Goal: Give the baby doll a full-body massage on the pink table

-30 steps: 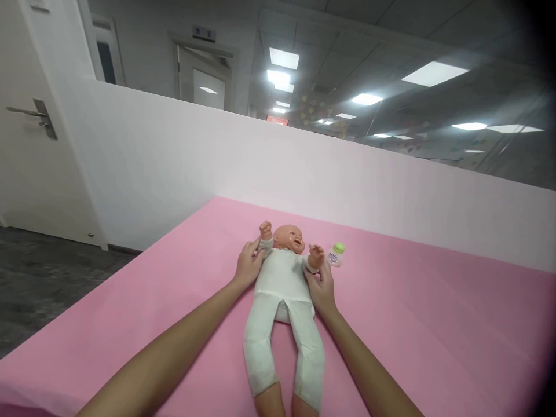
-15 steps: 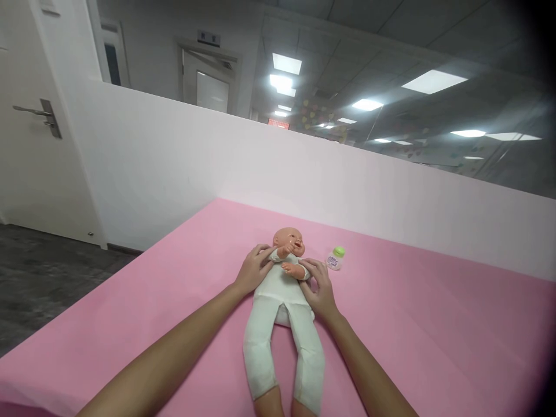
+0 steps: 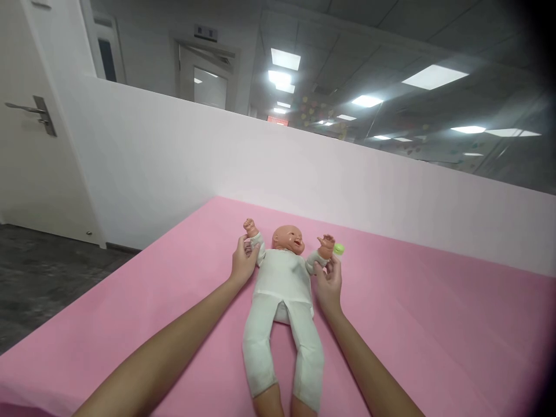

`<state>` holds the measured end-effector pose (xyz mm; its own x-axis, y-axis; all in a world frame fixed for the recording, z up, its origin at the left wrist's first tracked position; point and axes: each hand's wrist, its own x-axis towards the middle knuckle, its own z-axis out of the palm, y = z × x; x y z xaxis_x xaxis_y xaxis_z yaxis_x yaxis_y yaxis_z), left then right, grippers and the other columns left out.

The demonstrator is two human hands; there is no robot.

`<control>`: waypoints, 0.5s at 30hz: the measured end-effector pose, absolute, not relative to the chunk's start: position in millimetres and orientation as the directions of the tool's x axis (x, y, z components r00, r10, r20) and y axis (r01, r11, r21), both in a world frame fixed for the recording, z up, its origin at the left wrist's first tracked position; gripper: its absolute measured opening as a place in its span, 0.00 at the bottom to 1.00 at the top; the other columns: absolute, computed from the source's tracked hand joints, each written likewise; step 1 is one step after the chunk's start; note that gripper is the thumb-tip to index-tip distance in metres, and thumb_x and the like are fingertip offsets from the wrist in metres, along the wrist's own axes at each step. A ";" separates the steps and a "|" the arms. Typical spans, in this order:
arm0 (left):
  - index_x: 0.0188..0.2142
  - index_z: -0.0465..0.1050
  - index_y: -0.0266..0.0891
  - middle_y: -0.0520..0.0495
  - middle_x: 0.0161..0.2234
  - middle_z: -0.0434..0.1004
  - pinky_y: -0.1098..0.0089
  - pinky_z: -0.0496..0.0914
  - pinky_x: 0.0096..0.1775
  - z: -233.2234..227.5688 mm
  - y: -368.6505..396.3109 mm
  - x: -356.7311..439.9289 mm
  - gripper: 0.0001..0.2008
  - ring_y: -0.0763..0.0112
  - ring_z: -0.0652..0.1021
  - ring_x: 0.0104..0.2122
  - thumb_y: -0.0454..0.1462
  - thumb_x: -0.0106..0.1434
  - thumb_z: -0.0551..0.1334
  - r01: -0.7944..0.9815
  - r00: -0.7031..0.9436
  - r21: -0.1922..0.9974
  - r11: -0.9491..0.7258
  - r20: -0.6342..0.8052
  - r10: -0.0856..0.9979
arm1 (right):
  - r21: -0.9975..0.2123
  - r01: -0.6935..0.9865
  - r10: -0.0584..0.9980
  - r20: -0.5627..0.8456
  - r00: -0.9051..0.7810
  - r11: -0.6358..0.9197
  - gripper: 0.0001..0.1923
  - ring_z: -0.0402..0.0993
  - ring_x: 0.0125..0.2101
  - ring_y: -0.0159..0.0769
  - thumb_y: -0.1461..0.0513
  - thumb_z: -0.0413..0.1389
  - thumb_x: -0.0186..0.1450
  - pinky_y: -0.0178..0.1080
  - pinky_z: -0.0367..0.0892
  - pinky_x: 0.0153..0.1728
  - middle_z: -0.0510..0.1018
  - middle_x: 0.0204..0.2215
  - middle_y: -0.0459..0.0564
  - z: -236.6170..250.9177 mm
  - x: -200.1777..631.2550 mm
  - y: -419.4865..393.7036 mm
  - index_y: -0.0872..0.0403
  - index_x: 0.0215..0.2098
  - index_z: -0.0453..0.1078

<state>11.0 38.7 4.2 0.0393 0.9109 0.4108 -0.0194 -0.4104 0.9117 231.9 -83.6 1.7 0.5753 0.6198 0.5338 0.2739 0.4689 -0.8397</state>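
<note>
A baby doll with a hard plastic head and white cloth body lies on its back on the pink table cover. Its head points toward the wall and its legs toward me. My left hand grips the doll's arm on the left side by its white sleeve. On the other side, my right hand is closed round the opposite sleeve near the wrist. Both doll arms are spread outward and raised beside the head. Behind my right hand, a small bottle shows only its green cap; its body is hidden.
A low white wall runs along the table's far side. At the left stands a door with a metal handle, above dark grey flooring. Ceiling lights shine beyond the wall.
The doll's arms went from folded over its chest to spread out at both sides, with my hands moving outward on them. My right hand now covers most of the bottle.
</note>
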 end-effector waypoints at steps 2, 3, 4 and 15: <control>0.57 0.67 0.43 0.44 0.46 0.79 0.64 0.75 0.44 5.1 37.5 11.6 0.20 0.63 0.81 0.42 0.43 0.67 0.63 -0.003 0.052 0.899 -0.437 0.437 0.898 | -0.804 0.390 0.619 0.595 0.512 0.450 0.22 0.74 0.50 0.44 0.57 0.59 0.67 0.46 0.72 0.45 0.75 0.54 0.55 2.1 229.3 -86.1 0.48 0.58 0.66; 0.57 0.68 0.43 0.44 0.47 0.80 0.64 0.75 0.44 6.0 35.9 12.0 0.20 0.63 0.80 0.43 0.42 0.68 0.63 0.013 0.078 0.880 -0.475 0.473 0.878 | -0.764 0.463 0.624 0.639 0.449 0.449 0.20 0.73 0.50 0.46 0.59 0.59 0.67 0.48 0.72 0.46 0.75 0.53 0.55 2.3 227.9 -87.5 0.48 0.57 0.68; 0.57 0.70 0.44 0.44 0.47 0.80 0.64 0.74 0.45 6.9 33.9 12.6 0.19 0.63 0.80 0.44 0.41 0.68 0.62 0.037 0.118 0.850 -0.525 0.518 0.847 | -0.706 0.537 0.630 0.687 0.361 0.462 0.18 0.72 0.51 0.47 0.60 0.58 0.67 0.49 0.71 0.48 0.75 0.53 0.55 2.7 226.6 -88.9 0.48 0.55 0.70; 0.57 0.77 0.50 0.45 0.47 0.76 0.58 0.71 0.53 7.4 24.1 14.6 0.20 0.61 0.76 0.49 0.33 0.68 0.59 0.193 0.380 0.616 -0.764 0.671 0.637 | -0.496 0.683 0.657 0.753 0.031 0.536 0.16 0.68 0.57 0.48 0.65 0.54 0.67 0.55 0.65 0.57 0.75 0.54 0.53 9.4 224.6 -92.9 0.46 0.52 0.73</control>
<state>14.6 24.1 7.4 0.3803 0.6368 0.6707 0.1933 -0.7639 0.6157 224.6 -92.9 9.4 0.0308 0.6575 0.7528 0.6832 0.5359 -0.4960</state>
